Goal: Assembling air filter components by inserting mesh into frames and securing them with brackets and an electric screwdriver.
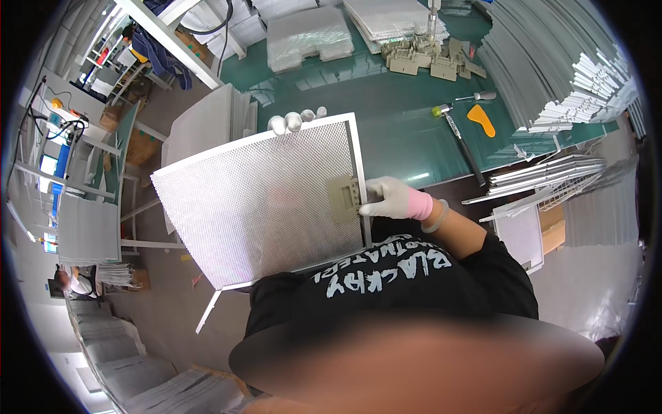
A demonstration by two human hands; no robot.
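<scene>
A silvery mesh filter panel (255,207) with a white metal frame is held up tilted in front of my body. My left hand (295,123) has its gloved fingers hooked over the panel's far edge; its palm and arm are hidden behind the mesh. At the right edge, my right hand (394,199), in a white glove with a pink cuff, pinches the frame beside a beige plastic latch plate (343,199). A white frame strip (208,312) sticks out loose from the panel's lower left corner.
On the green table (310,103) lie a hammer (460,141), a screwdriver (476,96), a yellow-orange flat piece (480,121) and piled beige plates (431,61). Mesh sheets (310,38) and panels (207,124) are stacked around; white frame strips (586,96) crowd the right.
</scene>
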